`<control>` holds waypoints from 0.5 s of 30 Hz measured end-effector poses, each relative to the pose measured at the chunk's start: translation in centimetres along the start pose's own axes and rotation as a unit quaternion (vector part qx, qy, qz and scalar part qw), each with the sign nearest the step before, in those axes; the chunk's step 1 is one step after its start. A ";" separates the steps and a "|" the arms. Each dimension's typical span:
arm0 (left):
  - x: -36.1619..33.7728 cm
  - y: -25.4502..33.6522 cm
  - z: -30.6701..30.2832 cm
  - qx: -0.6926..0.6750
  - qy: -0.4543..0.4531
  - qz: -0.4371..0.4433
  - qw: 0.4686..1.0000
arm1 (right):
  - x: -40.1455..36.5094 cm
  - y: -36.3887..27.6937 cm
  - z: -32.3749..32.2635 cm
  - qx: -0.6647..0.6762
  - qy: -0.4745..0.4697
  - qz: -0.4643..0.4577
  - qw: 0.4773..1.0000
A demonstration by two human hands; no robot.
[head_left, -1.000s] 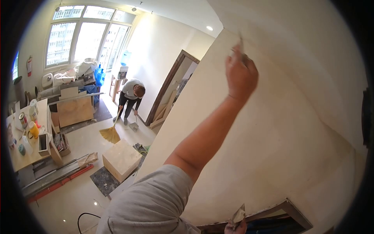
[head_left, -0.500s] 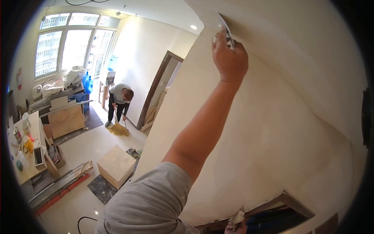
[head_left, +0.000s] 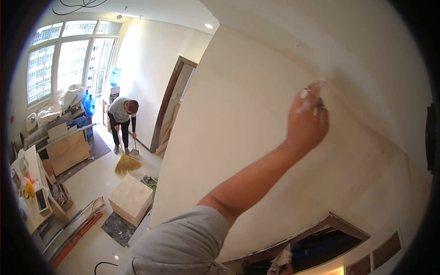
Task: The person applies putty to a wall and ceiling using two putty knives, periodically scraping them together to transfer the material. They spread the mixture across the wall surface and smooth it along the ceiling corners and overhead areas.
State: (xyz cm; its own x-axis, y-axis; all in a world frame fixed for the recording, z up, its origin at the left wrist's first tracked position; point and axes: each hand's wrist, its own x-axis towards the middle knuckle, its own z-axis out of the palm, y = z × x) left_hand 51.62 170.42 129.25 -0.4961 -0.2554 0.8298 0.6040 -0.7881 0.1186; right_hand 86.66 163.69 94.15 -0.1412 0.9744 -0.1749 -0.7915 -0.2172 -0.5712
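Head view. The left hand (head_left: pixel 306 121) has travelled down and to the right along the wall–ceiling joint (head_left: pixel 270 57) since a second ago, so the stroke appears to be advancing along that seam. It is clenched on a putty knife (head_left: pixel 319 83), held at the joint high on the wall (head_left: pixel 238 123). Only the pale blade tip shows, and the fingers (head_left: pixel 304 94) are smeared white. The right hand (head_left: pixel 276 270), cut off by the frame edge, grasps a filler-caked blade (head_left: pixel 282 256).
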 end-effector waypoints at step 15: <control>9.3 -3.5 -5.8 0.122 0.198 0.014 0.972 | 0.5 0.5 0.0 0.020 -0.024 -0.007 1.000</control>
State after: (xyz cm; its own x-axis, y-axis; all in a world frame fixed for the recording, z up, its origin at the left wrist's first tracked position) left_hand 41.21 167.55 133.40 -0.6500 -0.5081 0.5651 0.7263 -0.6342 0.2652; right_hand 86.18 164.04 93.82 -0.1579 0.9790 -0.1288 -0.8161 -0.2028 -0.5412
